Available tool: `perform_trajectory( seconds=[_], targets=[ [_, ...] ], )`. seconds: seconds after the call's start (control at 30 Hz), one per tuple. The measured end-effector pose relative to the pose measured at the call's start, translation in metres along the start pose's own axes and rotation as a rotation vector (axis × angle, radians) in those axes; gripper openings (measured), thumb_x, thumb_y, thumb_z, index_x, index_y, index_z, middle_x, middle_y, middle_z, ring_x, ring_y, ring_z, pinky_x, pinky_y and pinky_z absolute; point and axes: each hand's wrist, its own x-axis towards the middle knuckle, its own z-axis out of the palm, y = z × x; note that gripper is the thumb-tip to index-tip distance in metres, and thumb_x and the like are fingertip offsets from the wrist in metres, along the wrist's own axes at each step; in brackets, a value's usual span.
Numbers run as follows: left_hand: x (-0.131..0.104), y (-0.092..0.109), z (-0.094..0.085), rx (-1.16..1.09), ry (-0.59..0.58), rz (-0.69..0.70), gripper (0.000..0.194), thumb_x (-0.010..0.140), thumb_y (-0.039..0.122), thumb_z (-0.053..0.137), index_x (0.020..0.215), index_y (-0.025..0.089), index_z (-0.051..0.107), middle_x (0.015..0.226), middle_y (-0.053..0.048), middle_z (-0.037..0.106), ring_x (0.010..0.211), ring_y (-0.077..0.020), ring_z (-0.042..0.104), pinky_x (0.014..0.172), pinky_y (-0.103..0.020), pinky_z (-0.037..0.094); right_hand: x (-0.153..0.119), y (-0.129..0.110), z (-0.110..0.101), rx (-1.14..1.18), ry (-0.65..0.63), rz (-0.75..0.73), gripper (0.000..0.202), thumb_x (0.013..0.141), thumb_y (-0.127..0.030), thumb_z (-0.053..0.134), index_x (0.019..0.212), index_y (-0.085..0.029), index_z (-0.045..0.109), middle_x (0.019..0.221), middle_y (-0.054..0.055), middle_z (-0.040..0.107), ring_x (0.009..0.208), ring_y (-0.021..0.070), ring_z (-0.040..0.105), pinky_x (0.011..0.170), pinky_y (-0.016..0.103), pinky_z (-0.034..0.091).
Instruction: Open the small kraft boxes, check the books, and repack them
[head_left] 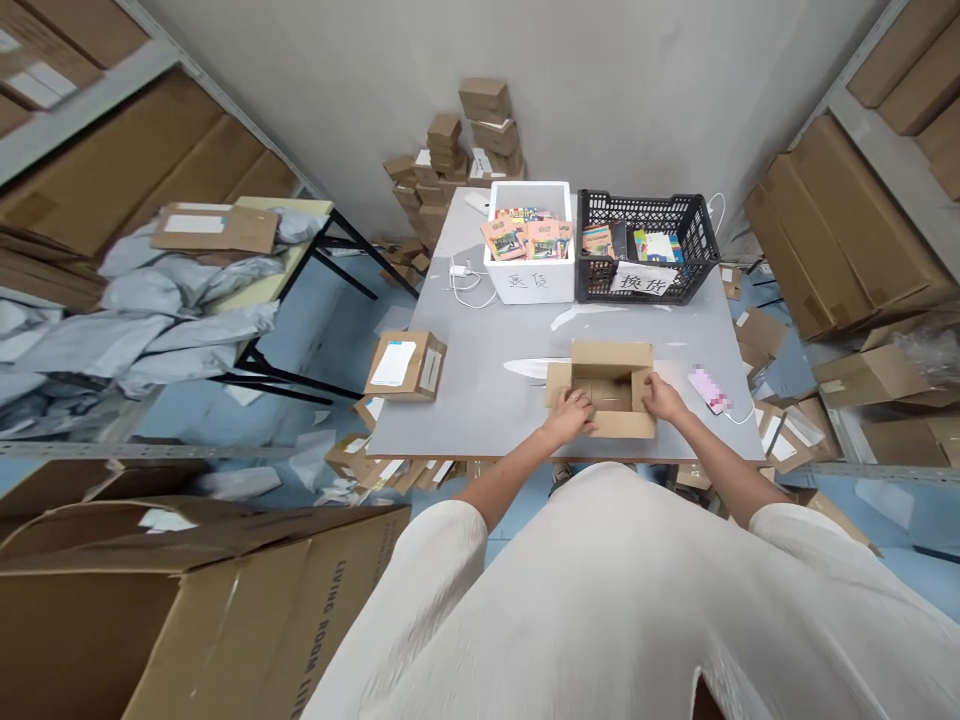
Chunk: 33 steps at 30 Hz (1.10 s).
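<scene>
An open cardboard box (606, 391) stands on the grey table in front of me, its flaps folded outward. It looks bare inside, though the front wall hides part of the bottom. At the box's front left corner my left hand (571, 416) has its fingers curled over the edge. My right hand (663, 398) grips the flap on the right side, thumb and fingers closed on it. A pink phone (709, 389) with a cable lies on the table to the right of that hand.
At the table's back (469, 400) stand a white foam box (530, 283) and a black crate (645, 285), both holding booklets. A labelled carton (406, 366) sits at the left edge. Grey parcels (180, 290) cover a side table. Cartons clutter the floor; a large open carton (247, 610) is at lower left.
</scene>
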Motion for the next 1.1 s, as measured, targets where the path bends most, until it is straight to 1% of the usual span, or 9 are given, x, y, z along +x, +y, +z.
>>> perform_trajectory(
  seconds=[0.1,0.2,0.37,0.47,0.57,0.7,0.9,1.0,1.1],
  targets=[
    [0.0,0.007,0.005,0.022,0.003,0.001,0.016,0.105,0.031,0.065,0.114,0.026,0.078,0.119,-0.01,0.077,0.145,-0.0318,0.054,0.132,-0.063,0.022,-0.005,-0.005,-0.003,0.01,0.016,0.013,0.044,0.082,-0.015,0.069,0.125,-0.025,0.06,0.11,0.007,0.075,0.102,0.0293,0.069,0.087,0.035,0.052],
    [-0.002,0.007,-0.003,0.058,0.081,0.021,0.02,0.109,0.027,0.057,0.115,0.028,0.076,0.119,-0.009,0.077,0.139,-0.0289,0.056,0.134,-0.062,0.019,-0.009,-0.01,-0.014,0.028,0.047,0.01,0.047,0.082,-0.014,0.069,0.127,-0.026,0.062,0.107,0.007,0.075,0.099,0.0293,0.07,0.086,0.035,0.052],
    [-0.006,0.0,-0.04,0.095,0.184,0.031,0.028,0.104,0.022,0.058,0.128,0.027,0.073,0.126,-0.013,0.074,0.142,-0.0331,0.055,0.133,-0.061,0.02,-0.002,-0.027,-0.036,0.063,0.157,-0.014,0.048,0.085,-0.017,0.067,0.132,-0.027,0.06,0.111,0.009,0.075,0.098,0.0305,0.07,0.085,0.037,0.053],
    [-0.006,-0.004,-0.061,0.117,0.243,-0.039,0.043,0.101,0.021,0.06,0.143,0.024,0.067,0.135,-0.018,0.071,0.144,-0.0364,0.053,0.135,-0.062,0.017,0.015,-0.051,-0.037,0.083,0.214,-0.029,0.048,0.085,-0.019,0.067,0.132,-0.026,0.059,0.111,0.01,0.075,0.098,0.0312,0.069,0.086,0.039,0.055],
    [-0.009,-0.009,-0.069,0.113,0.274,-0.069,0.056,0.101,0.023,0.061,0.157,0.025,0.057,0.146,-0.018,0.067,0.147,-0.0372,0.052,0.136,-0.061,0.016,0.035,-0.083,-0.025,0.114,0.241,-0.067,0.048,0.085,-0.019,0.068,0.132,-0.026,0.058,0.112,0.01,0.075,0.098,0.0314,0.068,0.09,0.041,0.057],
    [-0.02,-0.023,-0.068,0.103,0.286,-0.104,0.051,0.107,0.026,0.052,0.158,0.025,0.057,0.148,-0.016,0.067,0.148,-0.0347,0.052,0.135,-0.06,0.021,0.062,-0.128,0.005,0.119,0.208,-0.119,0.05,0.084,-0.019,0.068,0.132,-0.025,0.058,0.116,0.012,0.075,0.103,0.0332,0.069,0.095,0.043,0.057],
    [-0.044,-0.059,-0.062,0.082,0.287,-0.264,0.046,0.108,0.029,0.052,0.154,0.025,0.061,0.15,-0.016,0.064,0.148,-0.0355,0.052,0.134,-0.062,0.024,0.093,-0.189,0.049,0.117,0.128,-0.205,0.052,0.084,-0.017,0.067,0.135,-0.024,0.059,0.125,0.014,0.076,0.113,0.0341,0.07,0.102,0.046,0.057],
    [-0.054,-0.078,-0.06,0.068,0.285,-0.344,0.049,0.107,0.028,0.052,0.156,0.024,0.06,0.154,-0.018,0.062,0.149,-0.0364,0.05,0.132,-0.061,0.027,0.108,-0.216,0.066,0.147,0.073,-0.241,0.054,0.086,-0.017,0.067,0.138,-0.023,0.06,0.13,0.013,0.076,0.111,0.0324,0.071,0.106,0.047,0.056],
    [-0.061,-0.093,-0.057,0.062,0.279,-0.413,0.054,0.106,0.028,0.052,0.16,0.023,0.057,0.159,-0.019,0.059,0.152,-0.0374,0.048,0.13,-0.06,0.031,0.121,-0.236,0.08,0.168,-0.013,-0.291,0.055,0.088,-0.017,0.067,0.142,-0.021,0.063,0.137,0.013,0.074,0.108,0.0296,0.073,0.112,0.047,0.055]
  ],
)
